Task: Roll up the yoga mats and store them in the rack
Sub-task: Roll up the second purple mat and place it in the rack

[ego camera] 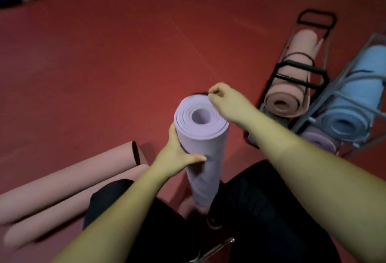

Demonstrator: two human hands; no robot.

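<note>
Hands (pixel 179 154) around smooth rolled mat (pixel 201 137)

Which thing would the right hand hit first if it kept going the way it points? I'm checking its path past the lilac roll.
Probably nothing but red floor. The right hand points up-left past the top rim of the lilac mat, pinching a dark strap there. Depth is unclear.
</note>
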